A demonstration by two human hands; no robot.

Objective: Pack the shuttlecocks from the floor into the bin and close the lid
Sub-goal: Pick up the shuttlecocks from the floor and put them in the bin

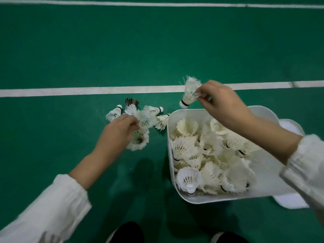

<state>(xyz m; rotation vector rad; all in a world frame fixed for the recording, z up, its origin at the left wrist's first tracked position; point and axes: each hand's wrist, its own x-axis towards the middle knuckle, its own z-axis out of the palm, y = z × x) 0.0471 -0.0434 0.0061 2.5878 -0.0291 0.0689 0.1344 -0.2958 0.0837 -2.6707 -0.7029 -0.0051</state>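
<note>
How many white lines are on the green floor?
2: the top line runs along the picture's upper edge; the middle line passes beyond the loose shuttlecocks. No others visible.

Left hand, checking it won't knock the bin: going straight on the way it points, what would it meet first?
Probably the loose shuttlecocks heaped on the floor just past its fingers, before the bin; depth is unclear.

No legible lettering on shuttlecocks (190, 92), bin (210, 199) or green floor (105, 50).

Bin (206, 200) mouth open — seemingly near-full
</note>
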